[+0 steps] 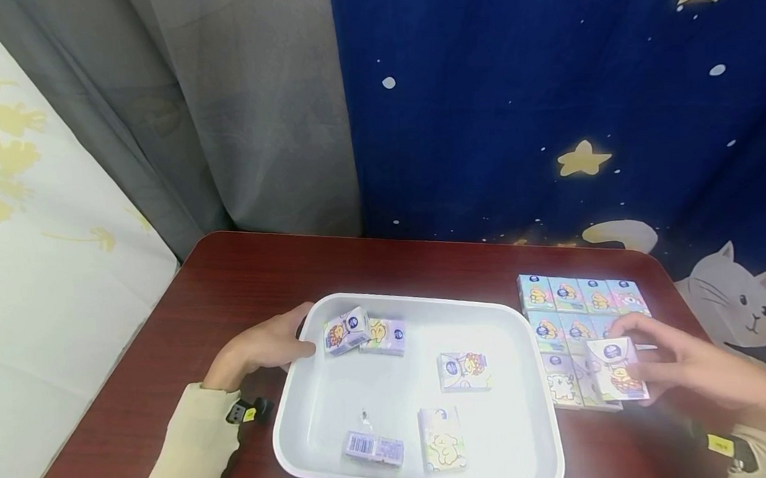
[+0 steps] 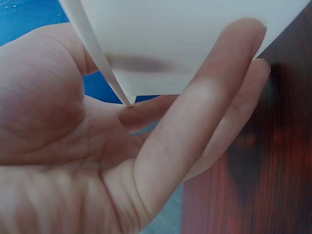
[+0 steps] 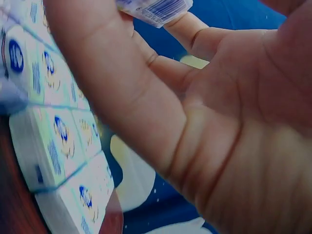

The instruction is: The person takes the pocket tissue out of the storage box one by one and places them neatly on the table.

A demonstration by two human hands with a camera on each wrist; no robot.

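A white plastic tray (image 1: 478,313) lies on the table, and my left hand (image 1: 268,344) grips its left rim. In the left wrist view, fingers (image 2: 190,122) curl around the tray wall (image 2: 151,39). My right hand (image 1: 695,363) pinches a small tissue pack (image 1: 607,368) with a cartoon print. It is above the near part of a neat block of similar tissue packs (image 1: 568,294), covering some of them. Inside the tray are several loose packs: two overlapping packs (image 1: 383,338) at far left, one (image 1: 464,372) right of centre, one (image 1: 443,439) nearer, and one on its side (image 1: 374,449).
The dark red wooden table (image 1: 261,267) ends at its back edge against a grey curtain (image 1: 266,115) and a blue starry curtain (image 1: 468,119). White patterned fabric (image 1: 54,285) hangs at the left. A tiny shiny scrap (image 1: 365,417) is in the tray.
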